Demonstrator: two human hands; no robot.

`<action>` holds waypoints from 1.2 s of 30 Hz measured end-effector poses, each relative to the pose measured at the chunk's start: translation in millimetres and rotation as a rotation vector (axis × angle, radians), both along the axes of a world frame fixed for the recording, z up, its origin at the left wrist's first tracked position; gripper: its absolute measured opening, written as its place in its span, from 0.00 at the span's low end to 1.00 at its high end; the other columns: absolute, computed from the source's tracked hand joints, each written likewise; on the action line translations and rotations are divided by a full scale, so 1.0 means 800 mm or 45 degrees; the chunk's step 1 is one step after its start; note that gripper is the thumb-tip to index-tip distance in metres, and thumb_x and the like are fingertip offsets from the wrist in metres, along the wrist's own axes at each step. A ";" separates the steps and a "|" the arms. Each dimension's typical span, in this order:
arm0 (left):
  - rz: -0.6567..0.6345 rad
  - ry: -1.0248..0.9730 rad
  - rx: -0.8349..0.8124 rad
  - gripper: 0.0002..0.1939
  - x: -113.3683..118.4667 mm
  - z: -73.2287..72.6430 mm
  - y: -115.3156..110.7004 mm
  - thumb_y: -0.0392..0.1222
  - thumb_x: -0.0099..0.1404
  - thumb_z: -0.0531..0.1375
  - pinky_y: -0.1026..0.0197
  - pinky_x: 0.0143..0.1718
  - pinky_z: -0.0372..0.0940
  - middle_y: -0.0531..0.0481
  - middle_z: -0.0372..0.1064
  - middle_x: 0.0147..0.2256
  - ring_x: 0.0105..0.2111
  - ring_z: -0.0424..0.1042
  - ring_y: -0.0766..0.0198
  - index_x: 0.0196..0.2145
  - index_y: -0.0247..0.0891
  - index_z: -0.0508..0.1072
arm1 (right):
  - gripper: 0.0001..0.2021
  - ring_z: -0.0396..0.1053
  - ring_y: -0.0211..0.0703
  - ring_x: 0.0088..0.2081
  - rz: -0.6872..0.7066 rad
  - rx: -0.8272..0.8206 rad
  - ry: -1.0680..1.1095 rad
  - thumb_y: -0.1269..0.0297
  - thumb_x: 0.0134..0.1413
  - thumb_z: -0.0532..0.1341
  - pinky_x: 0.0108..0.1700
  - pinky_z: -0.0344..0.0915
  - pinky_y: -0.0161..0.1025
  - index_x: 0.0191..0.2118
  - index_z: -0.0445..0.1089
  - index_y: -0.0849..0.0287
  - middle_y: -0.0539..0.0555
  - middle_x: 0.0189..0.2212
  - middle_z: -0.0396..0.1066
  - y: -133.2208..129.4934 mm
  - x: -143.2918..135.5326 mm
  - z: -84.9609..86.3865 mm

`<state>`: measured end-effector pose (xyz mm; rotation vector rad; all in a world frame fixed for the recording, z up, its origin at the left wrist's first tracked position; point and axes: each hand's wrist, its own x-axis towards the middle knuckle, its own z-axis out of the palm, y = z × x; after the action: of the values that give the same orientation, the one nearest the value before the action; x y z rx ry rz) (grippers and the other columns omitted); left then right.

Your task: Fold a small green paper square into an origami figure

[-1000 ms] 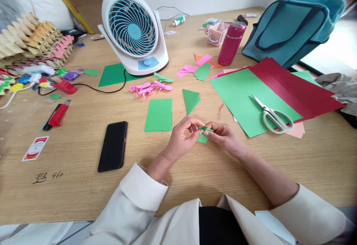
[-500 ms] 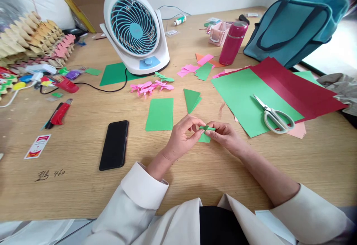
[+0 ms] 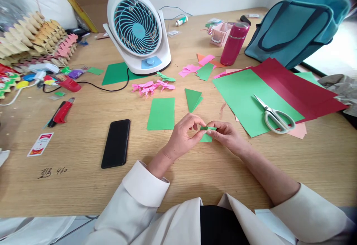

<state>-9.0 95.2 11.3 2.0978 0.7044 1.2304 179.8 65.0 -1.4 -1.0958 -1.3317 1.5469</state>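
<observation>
Between both hands is a small folded green paper (image 3: 206,138), its lower part hanging below the fingers. My left hand (image 3: 186,135) pinches its left side with thumb and fingertips. On the right side, my right hand (image 3: 229,137) grips it between thumb and fingers. Just beyond the hands lie green paper triangles (image 3: 192,99). A stack of green rectangles (image 3: 161,113) rests left of them. Pink folded paper pieces (image 3: 150,87) sit in a cluster farther back, with a small green one (image 3: 166,77) beside them.
White-handled scissors (image 3: 275,115) lie on a large green sheet (image 3: 240,100) and red sheets (image 3: 292,85) at the right. A black phone (image 3: 115,143) is at the left. Behind stand a fan (image 3: 138,31), a red bottle (image 3: 234,43) and a teal bag (image 3: 290,29).
The view has shifted slightly. Both hands keep their pinch on the green paper, whose folded upper part has tilted a little between the fingertips.
</observation>
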 end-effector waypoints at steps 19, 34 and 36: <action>0.036 -0.028 -0.232 0.08 0.003 -0.003 -0.002 0.32 0.62 0.63 0.65 0.34 0.63 0.53 0.70 0.33 0.31 0.66 0.70 0.39 0.39 0.71 | 0.15 0.61 0.39 0.32 -0.062 0.026 0.050 0.50 0.53 0.68 0.36 0.58 0.37 0.31 0.72 0.57 0.48 0.27 0.66 0.000 0.002 -0.003; 0.098 -0.003 -0.299 0.04 0.009 -0.006 -0.005 0.33 0.63 0.60 0.63 0.35 0.65 0.52 0.69 0.30 0.32 0.69 0.66 0.31 0.38 0.69 | 0.12 0.65 0.43 0.37 -0.110 0.294 -0.018 0.51 0.57 0.66 0.42 0.62 0.40 0.36 0.71 0.55 0.52 0.33 0.68 -0.002 -0.002 -0.006; 0.132 0.003 -0.266 0.05 0.007 -0.003 -0.005 0.32 0.63 0.59 0.63 0.36 0.66 0.52 0.70 0.31 0.33 0.70 0.66 0.31 0.38 0.67 | 0.11 0.65 0.42 0.38 -0.137 0.267 0.018 0.53 0.58 0.66 0.43 0.62 0.40 0.38 0.71 0.54 0.52 0.34 0.68 -0.003 -0.001 0.001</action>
<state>-3.2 91.1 9.2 1.9123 0.9119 1.1554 179.0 62.6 -0.8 -1.0062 -1.3689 1.3029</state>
